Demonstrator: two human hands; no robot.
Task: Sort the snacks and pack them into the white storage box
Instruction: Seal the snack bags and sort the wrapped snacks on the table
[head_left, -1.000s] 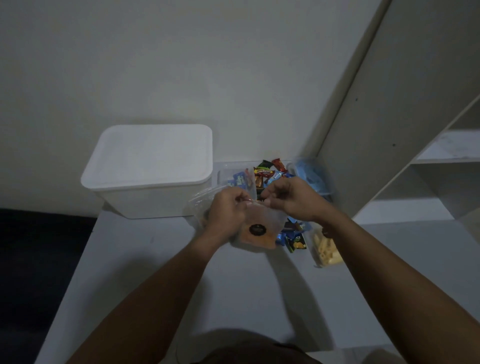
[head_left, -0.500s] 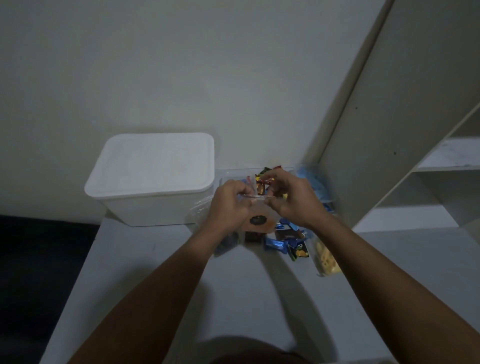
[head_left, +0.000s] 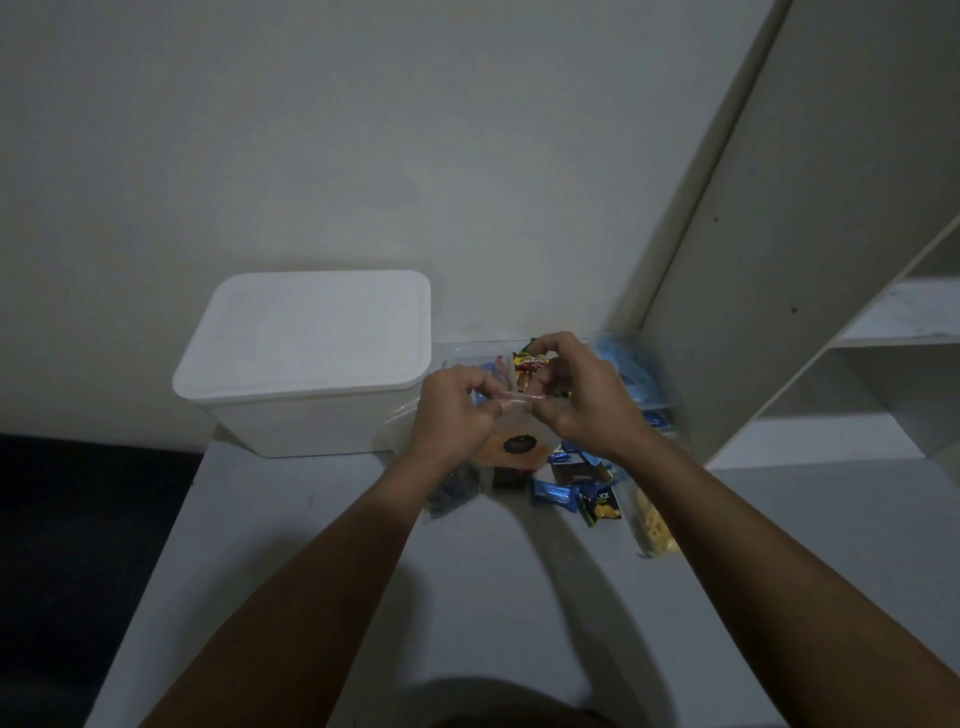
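- Both hands pinch the top edge of a clear bag (head_left: 511, 447) with orange snacks: left hand (head_left: 454, 415) at 9 o'clock, right hand (head_left: 582, 400) at 3 o'clock. Press the strip evenly along its length.
- Loose snack packets (head_left: 576, 493) lie just under.
- The white storage box (head_left: 306, 364), at 10 o'clock, has its lid on; open it first.
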